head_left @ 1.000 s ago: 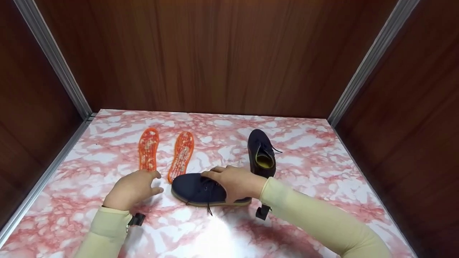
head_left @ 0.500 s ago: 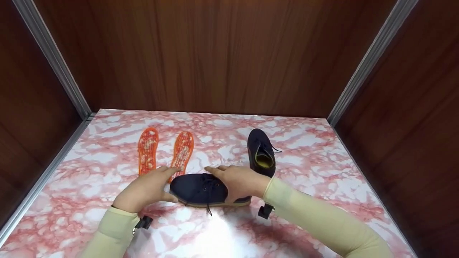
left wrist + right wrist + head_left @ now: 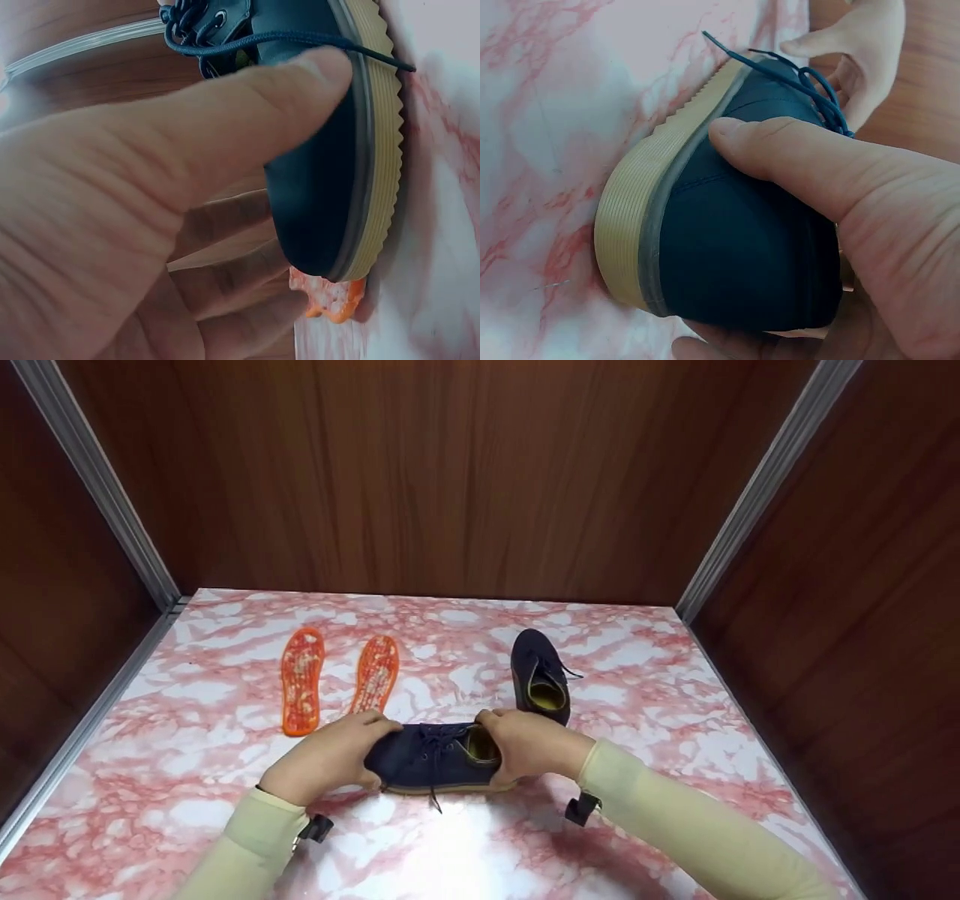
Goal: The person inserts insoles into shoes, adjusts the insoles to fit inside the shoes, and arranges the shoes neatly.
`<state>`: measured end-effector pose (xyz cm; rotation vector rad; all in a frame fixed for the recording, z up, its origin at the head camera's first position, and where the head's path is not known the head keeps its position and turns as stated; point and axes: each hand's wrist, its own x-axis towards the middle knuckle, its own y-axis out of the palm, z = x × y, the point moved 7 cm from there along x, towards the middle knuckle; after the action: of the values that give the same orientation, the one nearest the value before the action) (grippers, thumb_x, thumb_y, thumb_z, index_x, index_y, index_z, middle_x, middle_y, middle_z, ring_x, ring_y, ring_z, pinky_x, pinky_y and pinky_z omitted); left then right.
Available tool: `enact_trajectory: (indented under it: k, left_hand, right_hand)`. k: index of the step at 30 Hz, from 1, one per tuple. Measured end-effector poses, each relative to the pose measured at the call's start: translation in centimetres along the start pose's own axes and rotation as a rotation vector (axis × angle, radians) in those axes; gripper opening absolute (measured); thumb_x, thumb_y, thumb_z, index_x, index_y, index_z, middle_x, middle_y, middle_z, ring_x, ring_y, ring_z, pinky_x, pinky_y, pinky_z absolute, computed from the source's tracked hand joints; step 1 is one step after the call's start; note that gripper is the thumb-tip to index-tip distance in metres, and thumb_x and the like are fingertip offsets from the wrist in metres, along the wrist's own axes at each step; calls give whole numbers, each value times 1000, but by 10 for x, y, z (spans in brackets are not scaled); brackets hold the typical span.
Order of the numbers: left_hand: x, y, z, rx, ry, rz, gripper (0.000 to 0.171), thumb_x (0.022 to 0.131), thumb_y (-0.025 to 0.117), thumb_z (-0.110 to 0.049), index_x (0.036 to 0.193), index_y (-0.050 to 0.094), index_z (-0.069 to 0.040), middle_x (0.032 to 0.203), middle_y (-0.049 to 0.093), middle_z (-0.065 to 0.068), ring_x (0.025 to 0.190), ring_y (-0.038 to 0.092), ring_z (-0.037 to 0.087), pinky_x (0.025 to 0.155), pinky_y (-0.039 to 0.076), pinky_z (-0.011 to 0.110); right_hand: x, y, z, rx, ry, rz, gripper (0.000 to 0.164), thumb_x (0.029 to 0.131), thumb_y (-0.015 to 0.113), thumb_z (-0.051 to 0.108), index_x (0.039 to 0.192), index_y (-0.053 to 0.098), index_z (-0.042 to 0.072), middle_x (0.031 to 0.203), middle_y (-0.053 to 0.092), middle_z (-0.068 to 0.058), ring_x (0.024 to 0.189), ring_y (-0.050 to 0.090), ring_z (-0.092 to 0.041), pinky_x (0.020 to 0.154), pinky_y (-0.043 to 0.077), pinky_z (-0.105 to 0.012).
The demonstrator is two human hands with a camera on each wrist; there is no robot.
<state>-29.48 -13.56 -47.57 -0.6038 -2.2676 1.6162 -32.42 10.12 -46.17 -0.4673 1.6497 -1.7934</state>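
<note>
A dark navy lace-up shoe (image 3: 431, 761) lies sideways near the front of the table, toe to the left, opening facing up. My left hand (image 3: 330, 757) holds the toe end, thumb on the near side and fingers on the far side. At the heel my right hand (image 3: 536, 746) grips the shoe likewise, its thumb pressed along the navy side in the right wrist view. The shoe's ridged tan sole (image 3: 379, 165) stands close over the table in the left wrist view. One lace hangs over the near side.
Two orange-edged insoles (image 3: 302, 682) lie side by side at the left, the right one partly behind my left hand. The matching shoe (image 3: 534, 656) stands behind my right hand, toe pointing away. Brown wood-grain panels (image 3: 420, 480) wall in the table.
My left hand has come right from beside the insoles onto the shoe's toe. My right hand has slid back to the heel, uncovering the shoe's opening.
</note>
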Motion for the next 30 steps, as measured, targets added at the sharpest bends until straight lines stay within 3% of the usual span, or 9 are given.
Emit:
enact_trajectory:
  k: [5, 12, 19, 24, 30]
  left_hand:
    - [3, 1, -5, 3, 32, -23, 78, 79, 99, -18, 149, 65, -13, 146, 67, 14, 131, 68, 36, 111, 56, 54]
    - [8, 2, -9, 29, 39, -5, 76, 84, 97, -20, 152, 63, -14, 149, 65, 15, 137, 65, 36, 115, 54, 54]
    - [7, -1, -9, -4, 62, -11, 74, 83, 97, -21, 149, 65, -13, 147, 66, 15, 133, 68, 36, 113, 55, 55]
    - [6, -12, 7, -113, 30, 0, 72, 89, 91, -32, 153, 63, -13, 155, 63, 15, 139, 64, 39, 117, 52, 59]
    - [7, -41, 48, -127, -64, -82, 54, 100, 80, -35, 147, 67, -12, 154, 65, 19, 143, 60, 45, 119, 47, 65]
  right_hand:
    - [-5, -1, -3, 13, -2, -12, 77, 67, 100, 38, 123, 58, 7, 104, 70, -3, 93, 67, -19, 93, 61, -39]
    - [-9, -2, -7, -5, 17, -11, 78, 66, 100, 38, 124, 58, 7, 97, 67, -2, 81, 62, -17, 81, 59, -38]
    - [-10, -3, -6, -4, 18, 16, 77, 67, 100, 37, 123, 57, 7, 98, 68, -2, 83, 64, -18, 83, 60, -39]
    - [-10, -2, -6, -24, 27, 29, 83, 69, 100, 42, 130, 57, 7, 103, 70, -4, 88, 67, -19, 88, 62, -40]
    - [-14, -1, -7, -21, 40, 34, 87, 70, 100, 43, 136, 56, 7, 105, 71, -5, 90, 67, -18, 91, 61, -40]
